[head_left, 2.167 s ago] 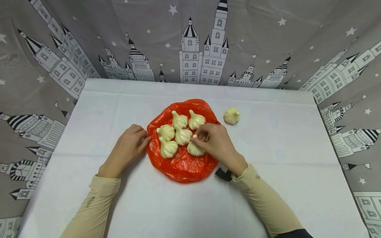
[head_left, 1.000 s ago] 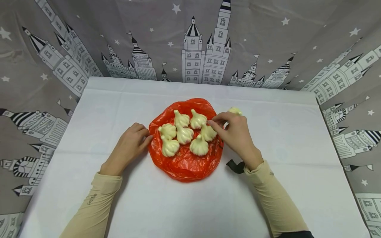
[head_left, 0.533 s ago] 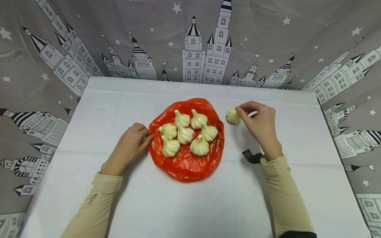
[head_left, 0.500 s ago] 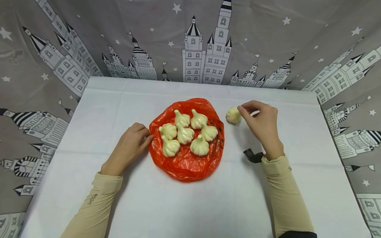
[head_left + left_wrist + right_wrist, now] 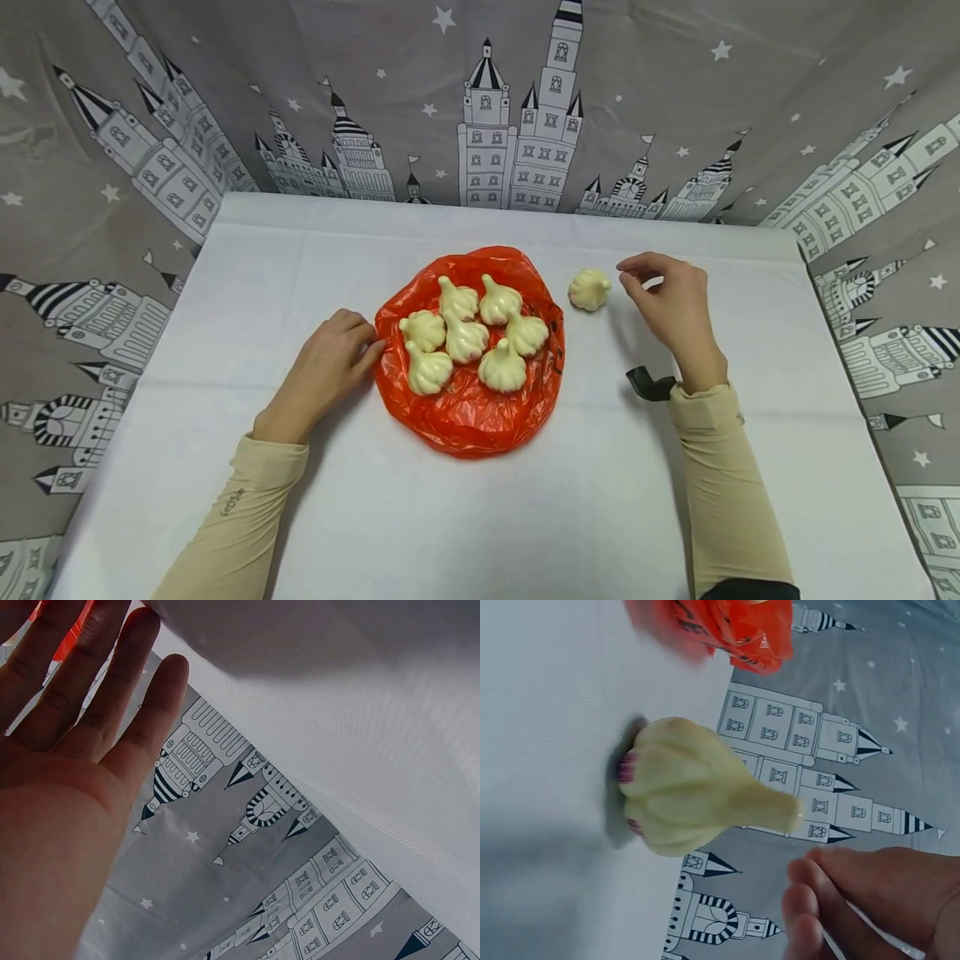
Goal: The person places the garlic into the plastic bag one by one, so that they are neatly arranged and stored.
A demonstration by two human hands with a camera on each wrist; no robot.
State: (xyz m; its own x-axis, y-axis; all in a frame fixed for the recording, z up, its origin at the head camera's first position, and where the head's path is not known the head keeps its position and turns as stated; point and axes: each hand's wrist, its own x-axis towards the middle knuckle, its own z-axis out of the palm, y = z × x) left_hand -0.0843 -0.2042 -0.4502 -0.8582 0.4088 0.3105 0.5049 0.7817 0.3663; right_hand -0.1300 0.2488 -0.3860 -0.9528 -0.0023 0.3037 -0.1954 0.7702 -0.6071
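Observation:
In the head view a red plastic bag (image 5: pixel 480 429), gathered into a round nest, holds several garlic bulbs (image 5: pixel 466 341). A single garlic bulb (image 5: pixel 589 289) sits on the table right of the bag; the right wrist view shows this garlic bulb (image 5: pixel 697 787) upright with its stem up. My right hand (image 5: pixel 671 304) is just right of it, fingers loosely bent with nothing in them. At the bag's left edge rests my left hand (image 5: pixel 327 364), fingertips touching the plastic. The left wrist view shows that hand (image 5: pixel 82 742) with fingers nearly straight and the thumb hidden.
A white cloth (image 5: pixel 420 525) covers the table. Behind and at both sides hangs a grey curtain (image 5: pixel 660 75) printed with castles and stars. A black strap end (image 5: pixel 649 385) sticks out from the right cuff.
My right hand has let go of a garlic bulb in the bag's right part, moved right past the lone bulb and drawn slightly away from it. The left hand stays at the bag's edge.

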